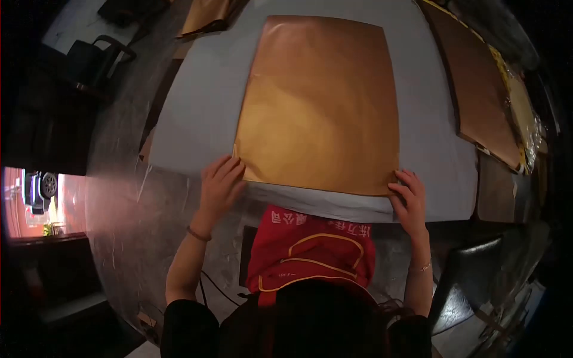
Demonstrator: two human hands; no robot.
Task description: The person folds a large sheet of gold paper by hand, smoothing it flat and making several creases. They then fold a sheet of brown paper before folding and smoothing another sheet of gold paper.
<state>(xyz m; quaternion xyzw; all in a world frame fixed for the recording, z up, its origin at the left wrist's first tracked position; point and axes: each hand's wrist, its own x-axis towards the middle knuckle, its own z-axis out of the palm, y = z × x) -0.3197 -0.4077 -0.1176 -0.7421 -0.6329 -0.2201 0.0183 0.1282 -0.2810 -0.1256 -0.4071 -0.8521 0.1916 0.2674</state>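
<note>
A large sheet of brown paper [319, 101] lies nearly flat on the desk [427, 107], its near edge close to the person's body. The desk has a pale grey cover that shows to the left and right of the paper, and a wrinkled strip of that cover shows just below the paper's near edge.

The left hand [222, 182] is at the paper's near left corner, palm down, with its fingers bent and held close together, their tips touching the corner. The right hand [409, 196] is at the near right corner, its fingers curled and slightly apart, tips at the edge. I cannot tell whether either hand pinches the paper or only rests on it, since the thumbs are hard to make out.

A dark bracelet [199, 234] circles the left wrist and a thin bracelet [425, 267] the right one, both nearer the body than the paper. Below the paper is a red apron [319, 250] with yellow trim and white lettering, worn over black clothing.

To the right of the paper, well apart from it, lie more brown sheets [477, 83], with clear plastic [528, 113] beyond them. Past its far left corner is folded brown paper [206, 17]. Farther left of the paper stands a black chair [89, 62].
</note>
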